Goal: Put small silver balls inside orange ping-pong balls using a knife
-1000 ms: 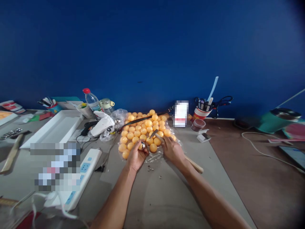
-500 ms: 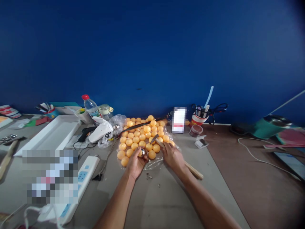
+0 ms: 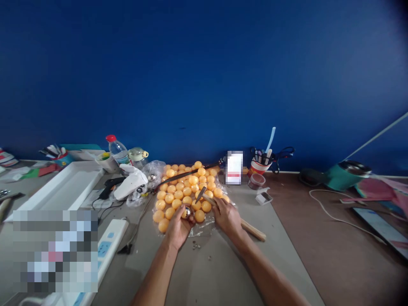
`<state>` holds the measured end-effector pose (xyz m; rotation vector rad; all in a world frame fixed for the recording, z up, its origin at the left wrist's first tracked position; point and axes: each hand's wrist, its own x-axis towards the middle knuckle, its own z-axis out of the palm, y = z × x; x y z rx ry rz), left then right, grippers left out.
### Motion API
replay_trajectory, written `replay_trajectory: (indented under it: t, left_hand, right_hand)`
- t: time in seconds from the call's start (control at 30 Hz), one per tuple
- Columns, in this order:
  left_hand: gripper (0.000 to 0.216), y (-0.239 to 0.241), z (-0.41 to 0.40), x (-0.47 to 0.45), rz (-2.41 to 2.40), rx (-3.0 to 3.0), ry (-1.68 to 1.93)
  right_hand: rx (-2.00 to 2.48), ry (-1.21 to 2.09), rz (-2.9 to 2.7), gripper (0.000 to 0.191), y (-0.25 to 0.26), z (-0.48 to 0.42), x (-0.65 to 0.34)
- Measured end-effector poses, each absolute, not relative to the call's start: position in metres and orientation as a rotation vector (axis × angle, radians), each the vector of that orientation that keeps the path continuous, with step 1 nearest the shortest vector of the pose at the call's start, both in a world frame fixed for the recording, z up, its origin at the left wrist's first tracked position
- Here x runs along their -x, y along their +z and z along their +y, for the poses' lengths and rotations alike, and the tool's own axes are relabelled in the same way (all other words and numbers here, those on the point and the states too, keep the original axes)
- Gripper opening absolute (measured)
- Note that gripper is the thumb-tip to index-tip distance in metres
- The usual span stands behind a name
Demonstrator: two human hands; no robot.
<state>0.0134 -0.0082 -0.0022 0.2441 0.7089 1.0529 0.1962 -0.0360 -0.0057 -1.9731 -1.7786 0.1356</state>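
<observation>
Your left hand, just below the frame's centre, closes its grip on a small shiny metal ball at the near edge of a heap of orange balls lying on clear plastic. Your right hand, just right of it, grips a wooden-handled hammer, whose metal head rests tilted among the orange balls. A few small metal pieces lie on the desk between your wrists. A white power strip lies at lower left.

Left hand pinches a metal ball; right hand grips a hammer
</observation>
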Motion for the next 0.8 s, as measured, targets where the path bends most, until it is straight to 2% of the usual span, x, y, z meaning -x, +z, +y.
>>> replay_trajectory:
  t: [0.5,0.8]
  left_hand:
    - [0.026,0.003,-0.008,-0.013,0.695,-0.199,1.06]
    - [0.011,0.0,-0.003,-0.012,0.741,-0.204,1.047]
  right_hand:
    - [2.118,0.055,-1.757,0.028,-0.001,-0.028,-0.189]
    - [2.081,0.102,-1.821,0.02,0.015,-0.018,-0.174]
